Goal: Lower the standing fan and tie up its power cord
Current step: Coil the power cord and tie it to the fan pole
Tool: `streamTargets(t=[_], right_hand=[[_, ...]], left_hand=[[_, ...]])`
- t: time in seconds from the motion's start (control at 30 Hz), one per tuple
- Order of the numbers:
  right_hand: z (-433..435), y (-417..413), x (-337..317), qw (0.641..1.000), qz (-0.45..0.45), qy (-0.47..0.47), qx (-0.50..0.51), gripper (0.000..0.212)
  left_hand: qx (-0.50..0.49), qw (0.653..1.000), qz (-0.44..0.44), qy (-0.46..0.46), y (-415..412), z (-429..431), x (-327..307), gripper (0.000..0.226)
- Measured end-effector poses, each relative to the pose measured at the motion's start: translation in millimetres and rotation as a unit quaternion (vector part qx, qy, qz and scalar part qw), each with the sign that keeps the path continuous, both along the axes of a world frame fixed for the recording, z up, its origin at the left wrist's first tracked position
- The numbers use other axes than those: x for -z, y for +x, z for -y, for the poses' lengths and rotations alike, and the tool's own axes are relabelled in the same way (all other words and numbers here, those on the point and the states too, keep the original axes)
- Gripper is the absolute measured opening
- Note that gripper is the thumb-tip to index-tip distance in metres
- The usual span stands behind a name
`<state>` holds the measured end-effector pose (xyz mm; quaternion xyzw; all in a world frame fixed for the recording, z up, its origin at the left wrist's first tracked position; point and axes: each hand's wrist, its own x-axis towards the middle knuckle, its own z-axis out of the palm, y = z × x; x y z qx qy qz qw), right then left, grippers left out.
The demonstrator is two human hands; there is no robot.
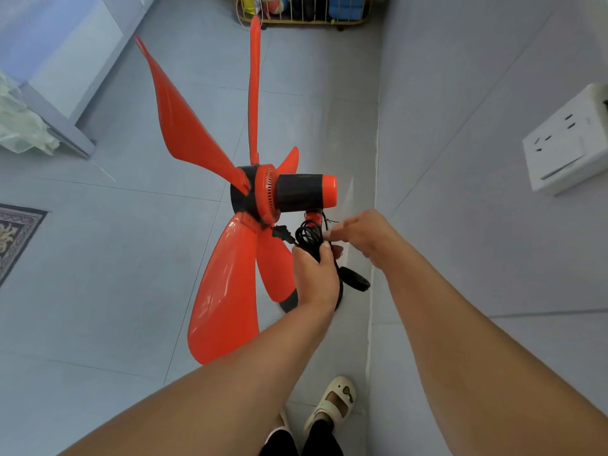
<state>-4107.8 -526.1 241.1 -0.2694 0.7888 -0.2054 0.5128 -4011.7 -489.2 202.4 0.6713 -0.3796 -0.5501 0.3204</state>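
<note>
The standing fan [273, 192] has long orange blades without a guard and a black-and-orange motor housing; I look down on it from above. Its black base [353, 279] shows below the motor, mostly hidden by my hands. My left hand [314, 274] grips the coiled black power cord [307, 236] just under the motor, with the plug [282, 233] sticking out to the left. My right hand [362, 235] pinches a thin black tie at the coil's right side, next to the orange pole top [314, 216].
A wall runs close along the right, carrying a white socket box [569, 139]. A wire basket [306, 9] with bottles stands at the far end of the tiled floor. A bed edge [59, 120] lies at the left, a patterned rug [16, 235] below it. My feet [332, 406] are near the base.
</note>
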Motion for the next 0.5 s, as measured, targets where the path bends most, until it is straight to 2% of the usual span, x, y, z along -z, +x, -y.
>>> streamTargets(t=[0.17, 0.27, 0.33, 0.43, 0.5], right_hand=[[-11, -4, 6, 0.999, 0.031, -0.041, 0.018, 0.022], [-14, -8, 18, 0.985, -0.023, -0.122, 0.118, 0.025], [-12, -10, 23, 0.978, -0.042, -0.135, 0.153, 0.030], [-7, -7, 23, 0.986, 0.085, -0.044, 0.138, 0.032], [-5, -8, 24, 0.973, 0.175, -0.022, 0.150, 0.025]], left_hand=[[0.005, 1.000, -0.010, -0.007, -1, 8, 4, 0.019], [-0.010, 1.000, -0.019, -0.012, -3, 11, 5, 0.017], [-0.023, 0.999, -0.047, -0.011, -4, 13, 5, 0.019], [-0.046, 0.994, -0.101, 0.004, -4, 15, 4, 0.013], [-0.053, 0.990, -0.125, 0.024, -4, 17, 3, 0.020]])
